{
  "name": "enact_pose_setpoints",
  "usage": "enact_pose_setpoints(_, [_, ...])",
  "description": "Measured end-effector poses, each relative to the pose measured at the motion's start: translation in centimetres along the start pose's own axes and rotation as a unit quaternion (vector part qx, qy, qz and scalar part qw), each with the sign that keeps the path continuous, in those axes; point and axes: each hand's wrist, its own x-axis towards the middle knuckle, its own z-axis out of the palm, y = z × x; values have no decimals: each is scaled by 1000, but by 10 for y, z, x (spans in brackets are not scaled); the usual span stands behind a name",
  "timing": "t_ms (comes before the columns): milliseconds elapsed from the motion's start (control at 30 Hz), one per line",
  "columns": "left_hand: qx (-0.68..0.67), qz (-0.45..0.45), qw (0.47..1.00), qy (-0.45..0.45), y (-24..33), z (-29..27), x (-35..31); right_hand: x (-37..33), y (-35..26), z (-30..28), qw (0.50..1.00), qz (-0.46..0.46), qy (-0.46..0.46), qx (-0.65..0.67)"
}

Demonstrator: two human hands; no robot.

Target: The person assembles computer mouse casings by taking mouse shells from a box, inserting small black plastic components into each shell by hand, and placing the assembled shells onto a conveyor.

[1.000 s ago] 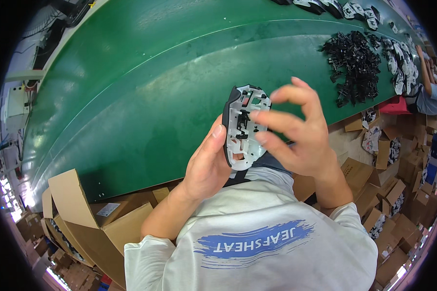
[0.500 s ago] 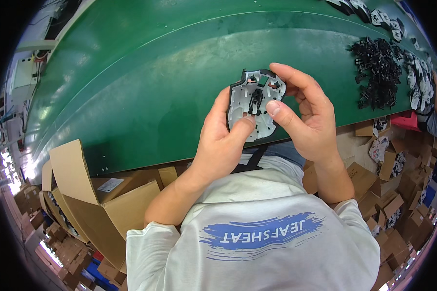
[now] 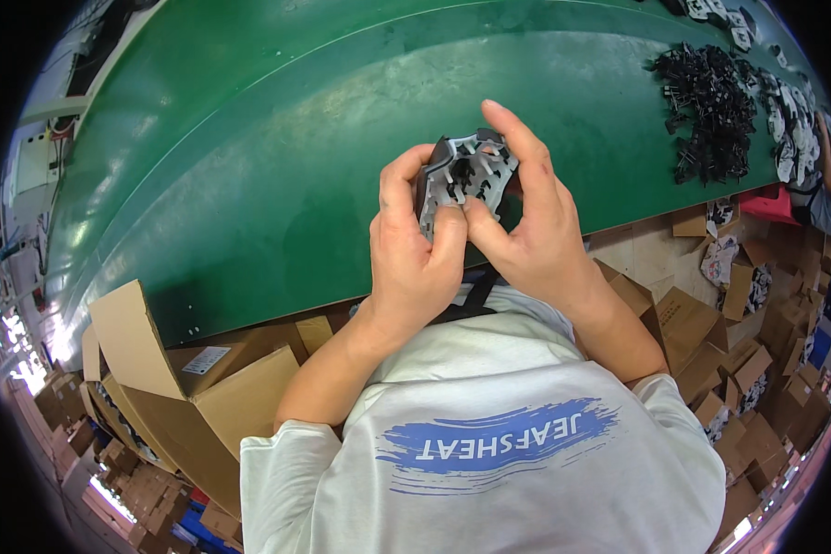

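Note:
Above the near edge of the green table, both hands hold a plastic housing shell (image 3: 483, 175), grey-white inside with a black rim. Its hollow, ribbed side faces me. My left hand (image 3: 415, 231) wraps its left side, the thumb pressed on the inside. On the other side, my right hand (image 3: 531, 222) grips it with the thumb inside, close to the left thumb tip, and the index finger reaching past the top corner. A small black plastic insert (image 3: 462, 172) sits in the middle of the shell, partly hidden by the walls and thumbs.
A heap of small black parts (image 3: 711, 111) lies at the table's (image 3: 277, 185) right, with white-and-black shells (image 3: 792, 129) beyond it. An open cardboard box (image 3: 157, 369) stands at the near left edge. More cartons (image 3: 688, 323) crowd the floor at right, near another person's arm (image 3: 828, 157).
The shell has tilted and moved slightly left. My right thumb has come down inside it beside the left thumb, and the right hand has closed in on its side.

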Motion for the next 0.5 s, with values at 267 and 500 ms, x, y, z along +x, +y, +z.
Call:
enact_pose_setpoints(267, [18,-8,1000,-5,-13,-5,-3,-6,0,10,1000,-13,15,1])
enact_pose_setpoints(500, [16,-14,1000,-17,-10,-3,-4,-8,3,9,1000,-26,0,-13])
